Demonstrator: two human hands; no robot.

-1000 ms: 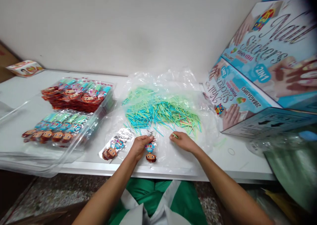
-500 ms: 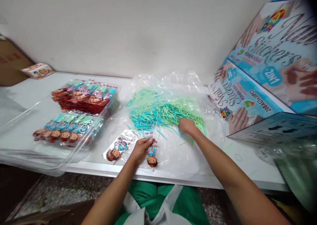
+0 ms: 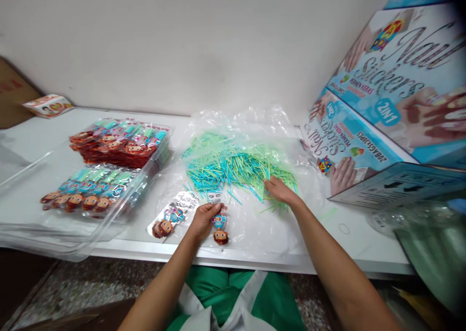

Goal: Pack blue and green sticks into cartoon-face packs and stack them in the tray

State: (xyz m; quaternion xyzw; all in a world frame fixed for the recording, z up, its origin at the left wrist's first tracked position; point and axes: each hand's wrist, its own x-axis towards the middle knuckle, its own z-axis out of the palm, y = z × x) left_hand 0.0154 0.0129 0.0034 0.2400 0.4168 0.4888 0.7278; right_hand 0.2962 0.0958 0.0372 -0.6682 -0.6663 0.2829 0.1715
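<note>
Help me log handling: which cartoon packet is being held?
The rightmost packet: the left hand pinches it above its lettering. The loose packets to its left and those in the clear tray are not held.

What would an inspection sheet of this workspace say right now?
Surface: white table, partly covered by clear plastic.
Job's things: blue and green sticks heaped on the plastic; one printed packet; flat packets to its left; filled packets in a clear tray.
Clutter: thin ring at right.
Hands: left hand pinches the printed packet; right hand at the heap's front edge, grip unclear.
Cables: nothing seen.
Surroundings: pale wall; Nail Stickers boxes at right; small carton far left.
</note>
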